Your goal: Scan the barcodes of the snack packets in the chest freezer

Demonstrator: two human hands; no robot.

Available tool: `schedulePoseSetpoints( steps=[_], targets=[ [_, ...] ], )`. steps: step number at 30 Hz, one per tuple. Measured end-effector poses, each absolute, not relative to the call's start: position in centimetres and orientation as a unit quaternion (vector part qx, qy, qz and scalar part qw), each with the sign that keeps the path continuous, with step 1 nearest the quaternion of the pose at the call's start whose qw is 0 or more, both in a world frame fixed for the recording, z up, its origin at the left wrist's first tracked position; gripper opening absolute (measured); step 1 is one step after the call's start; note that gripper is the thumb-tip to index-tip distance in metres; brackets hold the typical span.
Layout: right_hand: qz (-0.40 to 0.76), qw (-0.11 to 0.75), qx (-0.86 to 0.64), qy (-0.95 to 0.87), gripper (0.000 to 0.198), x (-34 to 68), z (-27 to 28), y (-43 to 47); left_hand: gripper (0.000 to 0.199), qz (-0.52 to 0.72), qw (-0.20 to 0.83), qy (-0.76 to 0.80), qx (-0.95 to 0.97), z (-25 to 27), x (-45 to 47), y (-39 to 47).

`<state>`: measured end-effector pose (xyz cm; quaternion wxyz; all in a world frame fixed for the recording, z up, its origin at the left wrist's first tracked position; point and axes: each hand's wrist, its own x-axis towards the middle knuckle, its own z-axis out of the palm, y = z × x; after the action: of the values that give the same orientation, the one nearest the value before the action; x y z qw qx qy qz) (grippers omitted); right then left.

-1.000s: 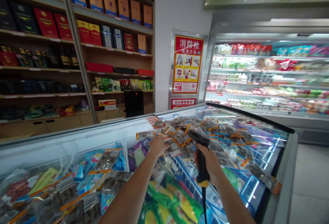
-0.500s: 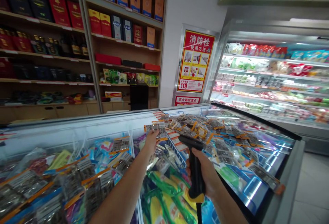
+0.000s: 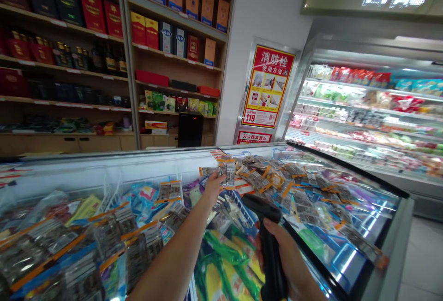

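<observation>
My left hand point(image 3: 213, 188) reaches over the chest freezer and pinches a small clear packet point(image 3: 228, 174) with orange edges and dark contents. In my right hand point(image 3: 277, 255) is a black handheld barcode scanner point(image 3: 266, 227), its head tilted up toward the far left and its lower end cut off by the frame. Below and between my arms lie green and yellow bags point(image 3: 221, 264). Many similar orange-edged packets point(image 3: 256, 180) are heaped beyond the scanner, on the freezer's right side.
More orange-edged packets point(image 3: 51, 241) cover the left part of the freezer. A white wire divider point(image 3: 242, 209) stands between sections. The freezer's dark-edged rim point(image 3: 349, 170) runs along the right. Shelves with boxes point(image 3: 173, 38) stand behind; a lit refrigerated display point(image 3: 363, 116) stands at right.
The view has shifted slightly, so the surroundings sit a little farther right. My right hand and the scanner appear lower and closer. My left hand still grips the packet.
</observation>
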<state>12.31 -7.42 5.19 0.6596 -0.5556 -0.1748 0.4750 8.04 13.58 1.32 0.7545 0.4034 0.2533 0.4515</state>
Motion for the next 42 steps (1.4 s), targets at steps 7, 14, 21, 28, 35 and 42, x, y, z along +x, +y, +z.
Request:
schedulePoseSetpoints(
  steps=[7, 14, 21, 28, 35, 42],
  targets=[
    [0.479, 0.653, -0.565, -0.158, 0.033, 13.6, 5.0, -7.1, 0.032, 0.451, 0.73, 0.299, 0.416, 1.2, 7.8, 13.9],
    [0.419, 0.682, -0.572, -0.175, 0.031, 15.5, 4.5, -6.5, 0.024, 0.519, 0.594, 0.328, 0.519, 1.0, 7.6, 14.9],
    [0.393, 0.683, -0.582, -0.202, 0.033, 16.6, 4.3, -6.1, 0.054, 0.393, 0.332, 0.558, 0.651, 3.8, 2.8, 14.0],
    [0.383, 0.651, -0.615, -0.228, 0.03, 17.3, 5.5, -8.9, 0.046, 0.209, 0.089, 0.663, 0.713, 5.7, -6.2, 10.9],
    [0.349, 0.653, -0.635, -0.221, 0.029, 19.6, 5.8, -11.1, 0.051, 0.16, -0.018, 0.568, 0.807, 2.9, -1.7, 8.5],
    [0.341, 0.656, -0.644, -0.198, 0.032, 21.5, 5.4, -11.2, 0.058, 0.071, 0.01, 0.597, 0.799, 1.0, -4.7, 10.1]
  ],
)
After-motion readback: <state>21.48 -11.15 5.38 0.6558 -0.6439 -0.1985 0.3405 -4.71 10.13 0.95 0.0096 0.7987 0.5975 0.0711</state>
